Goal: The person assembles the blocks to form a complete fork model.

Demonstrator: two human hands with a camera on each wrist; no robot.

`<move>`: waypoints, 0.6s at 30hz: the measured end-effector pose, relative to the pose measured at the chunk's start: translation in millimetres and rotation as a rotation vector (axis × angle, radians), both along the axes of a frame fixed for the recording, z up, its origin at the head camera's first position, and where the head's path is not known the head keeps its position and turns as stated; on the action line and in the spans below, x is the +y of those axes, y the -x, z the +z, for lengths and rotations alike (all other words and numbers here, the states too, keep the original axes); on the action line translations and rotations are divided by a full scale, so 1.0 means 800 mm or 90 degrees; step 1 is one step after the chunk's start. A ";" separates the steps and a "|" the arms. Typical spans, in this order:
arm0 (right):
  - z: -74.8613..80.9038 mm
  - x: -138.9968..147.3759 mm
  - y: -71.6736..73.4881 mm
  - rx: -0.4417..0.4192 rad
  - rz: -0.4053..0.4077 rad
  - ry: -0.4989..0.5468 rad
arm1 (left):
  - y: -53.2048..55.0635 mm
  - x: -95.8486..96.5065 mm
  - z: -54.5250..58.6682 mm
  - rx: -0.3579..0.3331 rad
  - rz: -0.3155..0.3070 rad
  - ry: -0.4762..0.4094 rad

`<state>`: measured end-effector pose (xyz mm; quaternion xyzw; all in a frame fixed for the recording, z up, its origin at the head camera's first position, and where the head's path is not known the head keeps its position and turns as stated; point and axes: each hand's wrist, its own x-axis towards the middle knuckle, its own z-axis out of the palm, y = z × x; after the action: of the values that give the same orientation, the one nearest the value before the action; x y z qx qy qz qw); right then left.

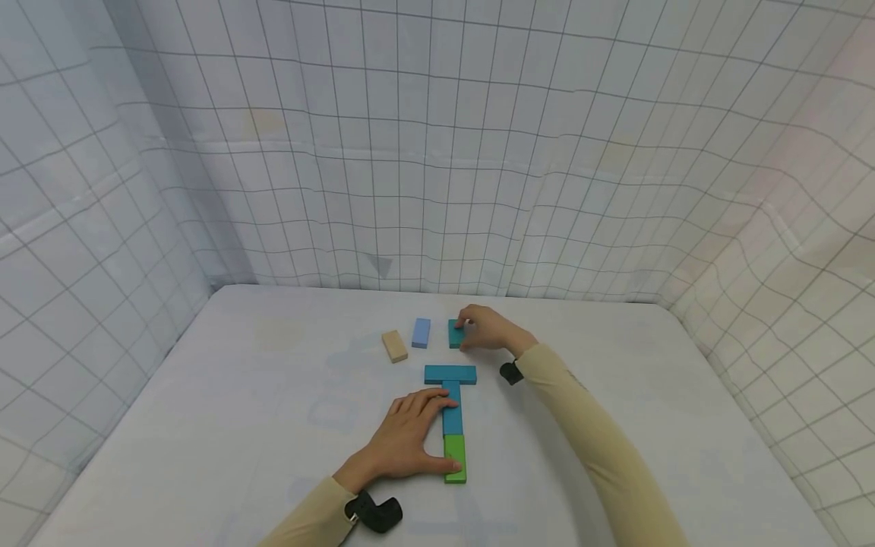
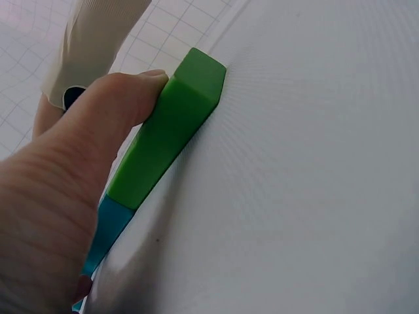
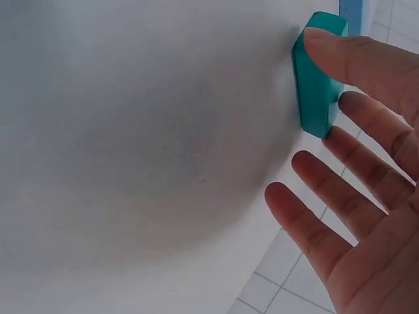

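A green block (image 1: 454, 459) and a blue block (image 1: 452, 419) lie end to end, with a second blue block (image 1: 450, 374) crosswise at the far end, together shaped like a T. My left hand (image 1: 409, 442) rests over the stem: its thumb lies against the green block and its fingertips reach onto the blue one. Beyond the T, my right hand (image 1: 494, 331) pinches a teal block (image 1: 455, 334) on the table. In the right wrist view its thumb is near one end of the teal block (image 3: 317, 85), the index finger at its side; the outer fingers are spread.
Left of the teal block lie a light blue block (image 1: 421, 333) and a beige wooden block (image 1: 394, 346). The white table (image 1: 273, 425) is bordered by grid-patterned white sheets (image 1: 424, 152) at the back and sides. Each wrist carries a black strap device (image 1: 374, 513).
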<state>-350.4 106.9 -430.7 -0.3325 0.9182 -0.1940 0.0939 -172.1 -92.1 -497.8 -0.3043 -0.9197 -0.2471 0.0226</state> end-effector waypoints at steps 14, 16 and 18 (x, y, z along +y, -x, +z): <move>-0.015 0.020 -0.002 0.023 -0.018 0.042 | -0.002 -0.001 0.005 -0.013 -0.001 -0.002; -0.016 0.021 -0.002 0.024 -0.013 0.043 | -0.002 0.000 0.005 -0.012 -0.002 -0.001; -0.017 0.021 -0.002 0.021 -0.008 0.045 | -0.001 0.000 0.005 -0.011 -0.003 -0.002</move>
<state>-349.0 123.7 -444.4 -0.3334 0.9141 -0.2215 0.0656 -171.1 -92.3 -493.6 -0.3046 -0.9187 -0.2512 0.0146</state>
